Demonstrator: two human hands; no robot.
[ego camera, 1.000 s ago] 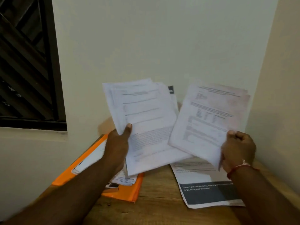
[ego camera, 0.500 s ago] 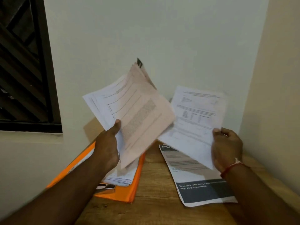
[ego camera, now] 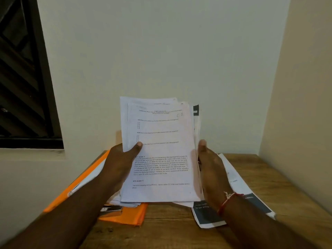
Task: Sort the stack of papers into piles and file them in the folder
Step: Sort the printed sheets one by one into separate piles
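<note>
I hold a stack of printed papers (ego camera: 161, 150) upright above the table. My left hand (ego camera: 122, 164) grips its left edge, thumb across the front sheet. My right hand (ego camera: 210, 164) lies flat against the stack's right edge with straight fingers. Below on the left lies an open orange folder (ego camera: 125, 215) with white sheets (ego camera: 89, 180) inside it. On the table to the right lies a separate sheet with a dark band (ego camera: 206, 215), partly hidden under my right forearm.
The wooden table (ego camera: 170, 230) fills a corner, with walls close behind and at the right. A dark window (ego camera: 21, 78) sits in the wall on the left. A small dark object (ego camera: 111, 208) lies on the folder near my left forearm.
The sheet my right hand held has left it and is out of sight. My left hand turned the stack upright and brought it to the centre. My right hand now presses its edge.
</note>
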